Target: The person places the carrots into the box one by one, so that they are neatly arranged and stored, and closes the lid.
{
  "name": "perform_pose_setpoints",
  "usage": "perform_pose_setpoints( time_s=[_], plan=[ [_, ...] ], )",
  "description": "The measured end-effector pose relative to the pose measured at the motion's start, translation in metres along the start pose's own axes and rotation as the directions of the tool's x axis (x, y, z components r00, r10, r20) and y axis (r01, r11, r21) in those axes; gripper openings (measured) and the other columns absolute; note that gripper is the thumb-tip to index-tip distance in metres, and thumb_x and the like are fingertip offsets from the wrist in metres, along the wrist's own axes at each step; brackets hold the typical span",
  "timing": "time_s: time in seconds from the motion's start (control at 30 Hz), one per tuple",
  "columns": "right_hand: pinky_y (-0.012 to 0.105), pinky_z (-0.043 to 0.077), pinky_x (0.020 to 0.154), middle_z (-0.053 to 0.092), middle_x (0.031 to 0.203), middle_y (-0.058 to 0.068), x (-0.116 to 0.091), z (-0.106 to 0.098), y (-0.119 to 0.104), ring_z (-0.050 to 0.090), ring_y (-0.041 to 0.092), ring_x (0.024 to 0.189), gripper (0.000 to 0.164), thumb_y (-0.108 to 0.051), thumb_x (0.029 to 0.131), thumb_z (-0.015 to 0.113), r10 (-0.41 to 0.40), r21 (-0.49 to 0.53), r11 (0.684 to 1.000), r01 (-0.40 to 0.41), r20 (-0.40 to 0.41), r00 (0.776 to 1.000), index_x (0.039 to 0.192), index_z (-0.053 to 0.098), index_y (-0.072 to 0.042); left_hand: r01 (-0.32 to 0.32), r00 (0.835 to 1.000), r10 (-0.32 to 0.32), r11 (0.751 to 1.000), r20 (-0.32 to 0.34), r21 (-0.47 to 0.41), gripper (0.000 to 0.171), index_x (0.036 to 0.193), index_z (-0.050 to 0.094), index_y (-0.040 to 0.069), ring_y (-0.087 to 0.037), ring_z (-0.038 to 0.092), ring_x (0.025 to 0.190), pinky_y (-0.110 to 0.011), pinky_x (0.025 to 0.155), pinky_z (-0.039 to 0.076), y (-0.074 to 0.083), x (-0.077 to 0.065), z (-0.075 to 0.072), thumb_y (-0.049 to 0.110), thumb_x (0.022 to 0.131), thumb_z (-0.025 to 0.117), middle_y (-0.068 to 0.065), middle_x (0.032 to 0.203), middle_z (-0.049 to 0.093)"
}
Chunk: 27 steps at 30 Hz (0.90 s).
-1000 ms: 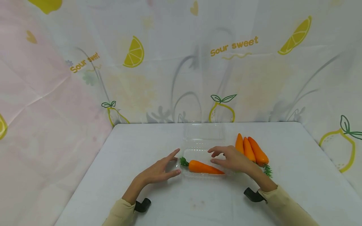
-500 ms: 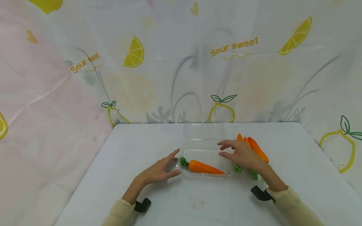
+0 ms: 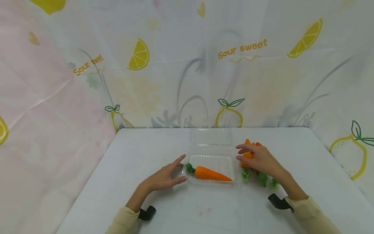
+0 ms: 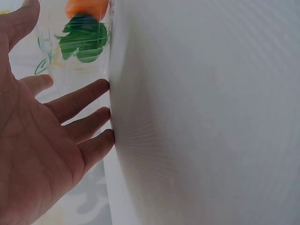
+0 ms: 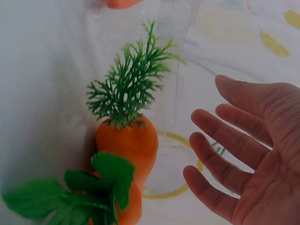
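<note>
One carrot (image 3: 211,174) with a green leafy top lies in the lower half of a clear plastic clamshell box (image 3: 225,159), whose lid (image 3: 209,136) is folded back. My left hand (image 3: 163,175) is at the box's left end, thumb and fingers spread. In the left wrist view its fingertips rest on the table near the box wall; contact with the box is hard to tell. Above several more carrots (image 5: 126,140), right of the box, hovers my right hand (image 3: 260,159), fingers loosely bent with nothing in them. It partly hides those carrots in the head view.
A white table (image 3: 140,146) carries everything. Behind it hangs a pale curtain (image 3: 163,87) printed with lemons. Black curved pieces (image 3: 147,213) stick out from both sleeves at the wrists.
My right hand has moved from over the box to the right, over the group of carrots. The left hand, the box and the carrot inside have stayed put.
</note>
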State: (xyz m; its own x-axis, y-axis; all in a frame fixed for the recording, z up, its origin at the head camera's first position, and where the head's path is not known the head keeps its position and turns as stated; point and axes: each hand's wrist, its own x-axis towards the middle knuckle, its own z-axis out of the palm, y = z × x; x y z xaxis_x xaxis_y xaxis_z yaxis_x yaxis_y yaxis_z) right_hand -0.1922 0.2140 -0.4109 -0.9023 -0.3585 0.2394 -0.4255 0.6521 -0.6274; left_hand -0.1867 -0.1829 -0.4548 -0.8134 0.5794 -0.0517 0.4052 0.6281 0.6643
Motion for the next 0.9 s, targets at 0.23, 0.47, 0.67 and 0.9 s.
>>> perform_pose_setpoints(
  time_s=[0.23, 0.47, 0.67, 0.9],
  plan=[
    [0.047, 0.051, 0.078, 0.071, 0.095, -0.005, -0.004, -0.005, 0.009, 0.064, 0.026, 0.094, 0.034, -0.028, 0.09, 0.074, 0.003, -0.049, 0.999, -0.004, -0.027, 1.0, 0.12, 0.069, -0.013, -0.003, 1.0, 0.003, 1.0, -0.004, 0.004, 0.085, 0.16, 0.016, 0.025, -0.029, 0.039, 0.138, -0.057, 0.111, 0.029, 0.0, 0.0, 0.0, 0.056, 0.093, 0.059, -0.008, 0.144, 0.051],
    [0.048, 0.051, 0.079, 0.071, 0.096, -0.001, -0.012, -0.011, 0.016, 0.065, 0.025, 0.092, 0.035, -0.023, 0.088, 0.077, 0.023, -0.079, 0.997, -0.026, -0.038, 0.999, 0.119, 0.069, -0.01, -0.001, 1.0, 0.001, 1.0, 0.0, 0.004, 0.085, 0.16, 0.016, 0.025, -0.028, 0.039, 0.138, -0.057, 0.111, 0.029, 0.0, 0.0, 0.0, 0.056, 0.093, 0.059, -0.007, 0.144, 0.051],
    [0.047, 0.051, 0.078, 0.071, 0.101, 0.005, -0.017, -0.019, 0.021, 0.063, 0.029, 0.094, 0.042, -0.028, 0.089, 0.076, 0.064, -0.114, 0.991, -0.067, -0.025, 0.998, 0.124, 0.066, -0.008, -0.001, 1.0, 0.001, 1.0, 0.004, 0.002, 0.085, 0.16, 0.016, 0.024, -0.028, 0.039, 0.138, -0.057, 0.111, 0.028, 0.001, -0.001, -0.001, 0.055, 0.093, 0.059, -0.008, 0.144, 0.051],
    [0.048, 0.052, 0.076, 0.072, 0.104, 0.01, -0.021, -0.025, 0.025, 0.063, 0.032, 0.095, 0.05, -0.033, 0.088, 0.076, 0.119, -0.154, 0.981, -0.122, -0.028, 0.992, 0.128, 0.064, -0.005, -0.002, 1.0, 0.002, 1.0, 0.0, 0.0, 0.085, 0.16, 0.016, 0.024, -0.028, 0.038, 0.139, -0.057, 0.111, 0.029, 0.001, 0.0, -0.001, 0.055, 0.093, 0.059, -0.008, 0.144, 0.051]
  ],
)
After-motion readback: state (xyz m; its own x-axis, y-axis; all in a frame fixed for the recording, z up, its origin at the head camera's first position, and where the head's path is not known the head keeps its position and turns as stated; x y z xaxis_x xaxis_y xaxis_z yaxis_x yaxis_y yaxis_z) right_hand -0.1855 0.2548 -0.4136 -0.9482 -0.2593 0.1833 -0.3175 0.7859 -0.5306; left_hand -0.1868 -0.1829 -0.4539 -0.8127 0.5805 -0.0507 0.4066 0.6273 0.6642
